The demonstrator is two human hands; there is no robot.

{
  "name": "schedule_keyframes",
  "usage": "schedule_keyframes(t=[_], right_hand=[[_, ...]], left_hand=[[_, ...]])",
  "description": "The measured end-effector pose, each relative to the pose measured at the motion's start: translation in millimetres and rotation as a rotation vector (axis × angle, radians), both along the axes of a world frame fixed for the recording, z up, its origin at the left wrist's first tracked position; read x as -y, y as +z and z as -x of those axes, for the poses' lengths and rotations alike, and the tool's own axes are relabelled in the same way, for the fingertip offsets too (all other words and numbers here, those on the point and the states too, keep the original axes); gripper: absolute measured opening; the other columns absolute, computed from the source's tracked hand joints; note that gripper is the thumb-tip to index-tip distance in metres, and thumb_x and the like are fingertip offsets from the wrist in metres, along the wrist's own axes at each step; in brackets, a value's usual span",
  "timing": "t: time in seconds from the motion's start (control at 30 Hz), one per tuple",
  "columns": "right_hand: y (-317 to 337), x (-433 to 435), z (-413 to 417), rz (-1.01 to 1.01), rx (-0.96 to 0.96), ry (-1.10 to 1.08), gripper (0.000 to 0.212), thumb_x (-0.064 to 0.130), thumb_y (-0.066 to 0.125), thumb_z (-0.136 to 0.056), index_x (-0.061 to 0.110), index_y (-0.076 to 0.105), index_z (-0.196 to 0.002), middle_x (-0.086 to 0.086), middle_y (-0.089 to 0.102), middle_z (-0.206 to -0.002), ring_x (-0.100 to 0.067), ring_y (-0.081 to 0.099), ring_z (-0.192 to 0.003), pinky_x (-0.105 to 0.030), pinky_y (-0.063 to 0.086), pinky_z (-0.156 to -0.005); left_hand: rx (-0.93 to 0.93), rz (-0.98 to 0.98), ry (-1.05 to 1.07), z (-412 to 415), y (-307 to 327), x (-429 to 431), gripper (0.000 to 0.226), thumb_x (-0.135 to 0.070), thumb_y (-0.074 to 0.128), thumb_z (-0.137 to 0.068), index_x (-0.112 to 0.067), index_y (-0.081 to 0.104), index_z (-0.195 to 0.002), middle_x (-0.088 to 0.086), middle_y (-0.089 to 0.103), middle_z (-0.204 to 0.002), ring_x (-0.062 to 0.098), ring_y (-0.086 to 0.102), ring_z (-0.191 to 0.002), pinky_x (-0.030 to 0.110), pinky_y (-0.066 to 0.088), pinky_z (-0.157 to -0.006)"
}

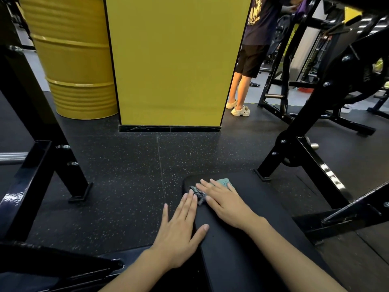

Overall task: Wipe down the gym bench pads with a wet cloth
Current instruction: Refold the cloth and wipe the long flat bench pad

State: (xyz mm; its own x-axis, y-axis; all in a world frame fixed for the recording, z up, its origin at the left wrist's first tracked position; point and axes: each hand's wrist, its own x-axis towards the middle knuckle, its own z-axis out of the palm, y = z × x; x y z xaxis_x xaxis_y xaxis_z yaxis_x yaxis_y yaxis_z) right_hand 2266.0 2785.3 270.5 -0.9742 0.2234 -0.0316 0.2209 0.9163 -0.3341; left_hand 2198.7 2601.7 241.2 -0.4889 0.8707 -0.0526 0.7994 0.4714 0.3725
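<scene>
Bench pad: black and padded, running from the bottom edge away to a rounded far end, right of centre.
Left hand: lies flat along the pad's left edge, fingers straight and slightly apart, thumb on the pad's top; the fingertips are just beside the cloth.
Right hand: palm down on the cloth, fingers straight and a little spread, pressing it flat.
Cloth: teal with a grey striped part, at the far end of the pad, mostly under the right hand.
Floor: dark speckled rubber tiles.
Left frame: black steel, left of the pad.
Right frame: black steel, bolted, right of the pad.
Pillar: yellow with a black base, straight ahead.
Drum: yellow and ribbed, just left of the pillar.
Person: stands right of the pillar in dark shorts and pale clogs.
</scene>
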Motion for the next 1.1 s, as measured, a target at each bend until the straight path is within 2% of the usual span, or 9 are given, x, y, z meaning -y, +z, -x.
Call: schedule_keyframes(t=[0.1,0.23,0.43,0.63,0.77,0.97,1.1], right_hand=[[-1,6,-39,-0.002,-0.002,0.016,0.044,0.040,0.026,-0.106,0.051,0.021,-0.148,0.034,0.011,-0.156,0.007,-0.003,-0.146,-0.038,-0.005,-0.122],[-1,15,-72,-0.025,0.007,0.037,0.048,0.062,0.013,-0.095,0.060,0.015,-0.144,0.040,0.006,-0.154,0.012,-0.011,-0.143,-0.030,-0.012,-0.117],[-7,2,-46,-0.001,-0.004,0.013,0.045,0.035,0.028,-0.107,0.050,0.019,-0.148,0.032,0.007,-0.157,0.007,-0.010,-0.146,-0.034,-0.011,-0.117],[-3,-33,8,0.045,-0.015,-0.155,0.046,0.027,0.030,-0.107,0.037,0.028,-0.152,0.018,0.016,-0.161,-0.007,0.001,-0.150,-0.050,-0.005,-0.120],[-4,-44,33,0.037,0.003,-0.262,0.046,0.026,0.029,-0.107,0.034,0.028,-0.153,0.013,0.018,-0.162,-0.013,0.005,-0.151,-0.056,-0.002,-0.119],[-3,-16,-4,0.036,-0.009,-0.214,0.047,0.029,0.029,-0.107,0.038,0.024,-0.153,0.017,0.014,-0.162,-0.009,0.002,-0.151,-0.051,-0.005,-0.119],[-4,4,-46,0.047,-0.015,-0.124,0.046,0.033,0.029,-0.107,0.044,0.022,-0.151,0.027,0.011,-0.159,0.002,-0.003,-0.148,-0.039,-0.009,-0.119]], left_hand=[[-0.014,0.011,-0.039,4,2,0,0.093,-0.076,-0.013,-0.070,-0.026,-0.029,-0.148,-0.016,-0.041,-0.153,-0.003,-0.039,-0.138,0.044,-0.020,-0.118],[-0.050,0.020,-0.104,18,3,-6,0.100,-0.080,-0.007,-0.072,-0.023,-0.025,-0.152,-0.015,-0.038,-0.154,-0.003,-0.038,-0.138,0.045,-0.020,-0.118],[-0.064,0.055,-0.154,27,7,-13,0.103,-0.084,-0.004,-0.071,-0.024,-0.023,-0.153,-0.017,-0.038,-0.154,-0.004,-0.038,-0.138,0.048,-0.019,-0.119],[-0.057,0.098,-0.194,35,12,-15,0.104,-0.085,-0.001,-0.070,-0.027,-0.022,-0.153,-0.020,-0.035,-0.154,-0.006,-0.037,-0.138,0.048,-0.020,-0.118],[-0.022,0.072,-0.213,42,10,-15,0.096,-0.082,-0.003,-0.073,-0.032,-0.019,-0.154,-0.025,-0.031,-0.155,-0.010,-0.034,-0.138,0.047,-0.019,-0.119],[0.040,0.055,-0.228,50,14,-17,0.089,-0.076,-0.008,-0.074,-0.037,-0.015,-0.154,-0.030,-0.026,-0.155,-0.014,-0.031,-0.137,0.045,-0.019,-0.119],[0.029,0.034,-0.244,56,11,-22,0.101,-0.086,-0.019,-0.064,-0.037,-0.017,-0.153,-0.030,-0.028,-0.154,-0.013,-0.032,-0.137,0.045,-0.019,-0.117]])
